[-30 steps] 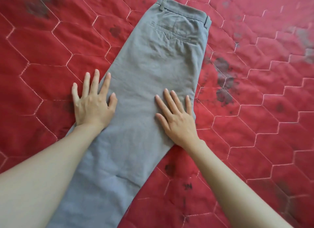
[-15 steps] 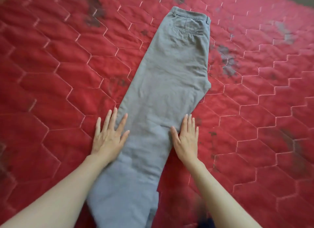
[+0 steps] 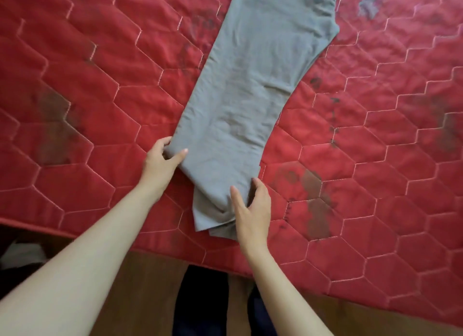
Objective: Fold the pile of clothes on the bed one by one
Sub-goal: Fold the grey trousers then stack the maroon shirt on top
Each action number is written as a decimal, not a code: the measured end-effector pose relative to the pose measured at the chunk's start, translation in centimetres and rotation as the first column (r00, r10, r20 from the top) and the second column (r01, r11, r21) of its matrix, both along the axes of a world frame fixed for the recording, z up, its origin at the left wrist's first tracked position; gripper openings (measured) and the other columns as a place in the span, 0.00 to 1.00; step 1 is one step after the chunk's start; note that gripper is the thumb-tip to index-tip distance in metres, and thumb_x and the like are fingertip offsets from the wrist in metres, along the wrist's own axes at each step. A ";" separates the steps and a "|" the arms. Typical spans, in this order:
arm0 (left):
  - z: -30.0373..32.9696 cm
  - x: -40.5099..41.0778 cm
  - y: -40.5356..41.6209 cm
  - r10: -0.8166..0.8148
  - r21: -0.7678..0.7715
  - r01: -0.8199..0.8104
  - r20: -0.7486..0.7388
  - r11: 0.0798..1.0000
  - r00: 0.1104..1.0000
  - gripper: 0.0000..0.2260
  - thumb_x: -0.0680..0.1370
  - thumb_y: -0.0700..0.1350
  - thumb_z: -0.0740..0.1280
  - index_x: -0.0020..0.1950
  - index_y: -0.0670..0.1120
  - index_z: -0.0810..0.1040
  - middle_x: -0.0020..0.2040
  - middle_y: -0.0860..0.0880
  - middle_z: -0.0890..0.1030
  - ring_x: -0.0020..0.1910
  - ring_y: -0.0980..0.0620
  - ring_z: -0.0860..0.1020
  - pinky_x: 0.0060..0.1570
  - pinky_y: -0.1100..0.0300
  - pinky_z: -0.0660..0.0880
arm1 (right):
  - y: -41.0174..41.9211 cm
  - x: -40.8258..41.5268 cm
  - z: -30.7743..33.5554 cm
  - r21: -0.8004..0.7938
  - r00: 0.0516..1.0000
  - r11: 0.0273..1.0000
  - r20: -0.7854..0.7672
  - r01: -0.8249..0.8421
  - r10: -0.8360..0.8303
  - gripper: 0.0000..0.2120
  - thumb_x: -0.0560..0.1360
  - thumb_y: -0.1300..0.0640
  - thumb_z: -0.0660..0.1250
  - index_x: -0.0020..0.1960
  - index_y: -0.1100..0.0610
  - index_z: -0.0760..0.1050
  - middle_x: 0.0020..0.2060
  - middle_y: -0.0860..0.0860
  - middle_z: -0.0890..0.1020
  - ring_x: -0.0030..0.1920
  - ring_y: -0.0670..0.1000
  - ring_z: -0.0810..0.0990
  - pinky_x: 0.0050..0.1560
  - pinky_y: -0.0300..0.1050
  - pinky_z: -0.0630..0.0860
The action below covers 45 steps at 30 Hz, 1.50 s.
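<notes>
A: Gripping the grey trousers (image 3: 240, 110) with both hands, yes. The left hand (image 3: 160, 162) sits at the left edge of the leg, thumb lying on top of the cloth and the fingers curled under it, so it pinches the fabric.

B: And the right hand (image 3: 250, 205)?

A: At the right edge, lower down. Thumb on top of the cloth, fingers curled round the edge, clamped on the fabric in the same way.

B: Where do the trousers lie?

A: Lengthwise on the red quilted mattress (image 3: 375, 160), running away from the person to the top of the view. The near end is doubled over between the two hands, with the hem ends poking out just below the fold, close to the mattress's near edge.

B: Anything around them?

A: Dark stains on the quilt. Below the edge, a wooden floor (image 3: 150, 285), and something dark at the bottom that I cannot make out.
</notes>
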State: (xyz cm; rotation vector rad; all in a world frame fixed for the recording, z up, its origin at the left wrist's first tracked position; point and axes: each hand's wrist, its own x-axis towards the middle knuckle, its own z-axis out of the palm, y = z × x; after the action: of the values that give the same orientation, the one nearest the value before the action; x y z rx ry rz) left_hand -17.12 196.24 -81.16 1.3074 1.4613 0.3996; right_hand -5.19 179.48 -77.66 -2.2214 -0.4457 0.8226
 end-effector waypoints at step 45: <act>0.1 -2.8 -9.7 -0.013 -0.224 0.046 0.147 0.973 0.989 0.07 0.79 0.43 0.66 0.46 0.39 0.79 0.40 0.50 0.80 0.41 0.56 0.80 0.44 0.62 0.80 | -5.5 0.1 -2.2 -0.258 0.963 0.950 0.243 0.178 -0.114 0.13 0.77 0.46 0.64 0.57 0.52 0.76 0.54 0.49 0.74 0.54 0.50 0.75 0.46 0.43 0.66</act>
State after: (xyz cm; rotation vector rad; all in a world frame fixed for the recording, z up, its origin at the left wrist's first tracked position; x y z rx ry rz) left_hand -19.95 186.57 -81.09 1.0930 1.3224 0.2919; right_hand -5.08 173.93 -79.89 -2.5898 -0.2779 0.5836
